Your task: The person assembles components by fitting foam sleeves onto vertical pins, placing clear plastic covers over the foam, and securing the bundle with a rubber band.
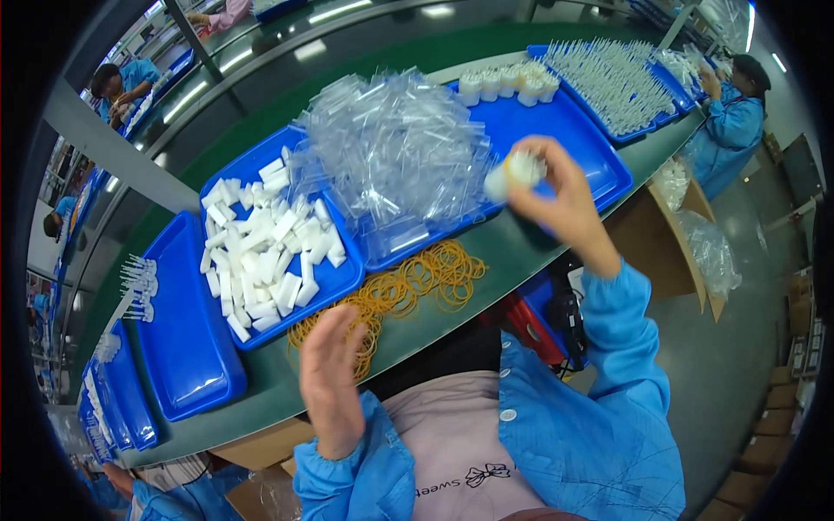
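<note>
Your right hand is raised over the near edge of the big blue tray, fingers closed around a bundle of small white pieces. Your left hand hangs open and flat, holding nothing, just above the near edge of the worktop, close to the heap of rubber bands. Clear plastic bags are piled on the tray's middle, and loose white pieces fill the neighbouring blue tray.

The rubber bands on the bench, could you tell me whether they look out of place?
Somewhat: the rubber bands lie loose on the green bench, outside the blue trays, some reaching its near edge by the left hand.
</note>
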`<move>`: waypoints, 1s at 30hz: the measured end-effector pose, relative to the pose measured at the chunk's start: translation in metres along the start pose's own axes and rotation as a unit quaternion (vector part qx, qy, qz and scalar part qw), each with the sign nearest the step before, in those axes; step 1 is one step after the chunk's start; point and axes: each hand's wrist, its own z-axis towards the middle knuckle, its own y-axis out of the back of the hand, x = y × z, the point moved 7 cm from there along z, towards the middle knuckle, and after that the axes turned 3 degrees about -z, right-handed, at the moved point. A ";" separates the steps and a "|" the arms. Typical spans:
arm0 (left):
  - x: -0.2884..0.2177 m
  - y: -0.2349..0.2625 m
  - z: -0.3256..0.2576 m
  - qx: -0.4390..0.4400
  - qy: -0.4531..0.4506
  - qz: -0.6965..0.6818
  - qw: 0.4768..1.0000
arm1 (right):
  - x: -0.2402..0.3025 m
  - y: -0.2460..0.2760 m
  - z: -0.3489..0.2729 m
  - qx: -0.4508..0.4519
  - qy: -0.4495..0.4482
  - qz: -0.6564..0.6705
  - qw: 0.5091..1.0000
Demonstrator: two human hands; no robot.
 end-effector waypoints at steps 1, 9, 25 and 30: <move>-0.006 0.010 0.001 -0.026 -0.017 0.030 0.999 | -0.030 0.017 0.019 -0.032 -0.020 0.016 0.999; -0.034 0.060 0.006 -0.098 -0.068 0.098 0.988 | -0.118 0.058 0.118 -0.114 0.095 -0.430 0.890; -0.093 0.062 -0.015 -0.002 -0.187 0.078 0.979 | 0.074 -0.034 0.070 0.119 0.089 0.208 0.967; -0.150 -0.032 -0.018 0.215 -0.174 -0.297 0.914 | 0.222 -0.076 -0.026 0.452 0.118 0.496 0.732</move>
